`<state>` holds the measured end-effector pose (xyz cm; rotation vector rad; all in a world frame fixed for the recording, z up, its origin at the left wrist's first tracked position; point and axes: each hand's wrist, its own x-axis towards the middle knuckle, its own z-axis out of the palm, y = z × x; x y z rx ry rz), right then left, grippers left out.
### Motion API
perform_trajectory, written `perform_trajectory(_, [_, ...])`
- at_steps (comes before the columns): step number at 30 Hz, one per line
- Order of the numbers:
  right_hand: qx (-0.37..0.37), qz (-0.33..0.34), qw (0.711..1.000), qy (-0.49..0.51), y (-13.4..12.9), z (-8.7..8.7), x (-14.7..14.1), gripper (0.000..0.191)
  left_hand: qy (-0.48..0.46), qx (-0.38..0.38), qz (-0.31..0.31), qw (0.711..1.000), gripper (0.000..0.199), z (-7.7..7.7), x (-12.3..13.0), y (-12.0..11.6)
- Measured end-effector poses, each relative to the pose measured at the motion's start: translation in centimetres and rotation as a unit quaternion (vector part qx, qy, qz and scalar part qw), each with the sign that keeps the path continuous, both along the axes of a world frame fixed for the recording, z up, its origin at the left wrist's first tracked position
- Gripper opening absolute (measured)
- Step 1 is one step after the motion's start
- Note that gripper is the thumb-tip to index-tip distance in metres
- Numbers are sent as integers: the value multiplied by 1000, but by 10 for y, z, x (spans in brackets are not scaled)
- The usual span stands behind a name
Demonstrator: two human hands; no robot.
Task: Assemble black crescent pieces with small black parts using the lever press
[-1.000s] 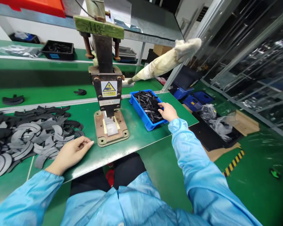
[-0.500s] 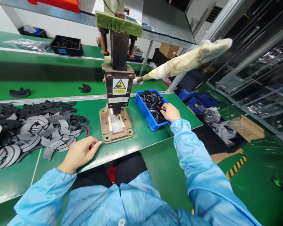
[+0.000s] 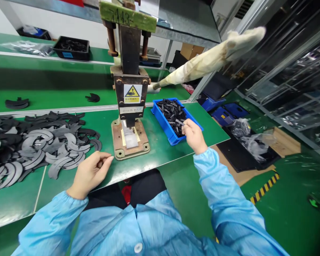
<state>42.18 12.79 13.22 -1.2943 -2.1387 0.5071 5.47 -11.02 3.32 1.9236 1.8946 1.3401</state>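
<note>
On the green table [image 3: 157,153] the left grip [image 3: 90,174] rests narrowly curled; the right grip [image 3: 194,136] pinches a strip [image 3: 179,122].

a person in a blue smock [image 3: 114,233] pinches a small dark piece [image 3: 179,122] in the right hand [image 3: 194,136] over a blue bin [image 3: 162,121] of black parts [image 3: 170,109], as the left hand [image 3: 90,174], fingers loosely curled, rests on a green table [image 3: 160,153] near a pile of curved dark pieces [image 3: 40,144] and a press [image 3: 130,79] with a yellow warning label [image 3: 132,93].
</note>
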Motion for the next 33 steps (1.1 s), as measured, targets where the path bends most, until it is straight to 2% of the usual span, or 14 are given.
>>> perform_trajectory(2, [-46,82,995,42,-33,-10,-22,38,-36,39,-26,998,17,13,20,2])
perform_trajectory(5, [-118,194,970,85,-80,-27,-58,48,-78,57,-92,991,43,32,49,9])
perform_trajectory(7, [-154,245,951,105,-104,-35,-78,50,-91,46,-136,985,48,37,63,13])
perform_trajectory(9, [-175,274,938,120,-119,-40,-92,49,-89,36,-158,983,45,36,68,13])
perform_trajectory(15, [-192,301,923,143,-130,-47,-103,47,-82,35,-132,987,29,27,66,-1])
perform_trajectory(21, [-192,306,922,141,-132,-47,-102,48,-75,51,-129,988,28,29,67,-5])
perform_trajectory(25, [-192,311,922,130,-130,-47,-100,49,-60,45,-135,988,14,32,64,-3])
perform_trajectory(27, [-190,309,923,127,-121,-41,-95,47,-48,35,-112,992,8,34,56,4])
perform_trajectory(29, [-151,281,935,152,-102,-24,-89,42,-36,26,-54,998,13,35,42,19])
perform_trajectory(31, [-61,224,949,214,-75,5,-83,39,-21,13,8,1000,20,35,26,40])
perform_trajectory(33, [38,178,944,275,-47,42,-82,39,2,-5,44,999,24,33,10,64])
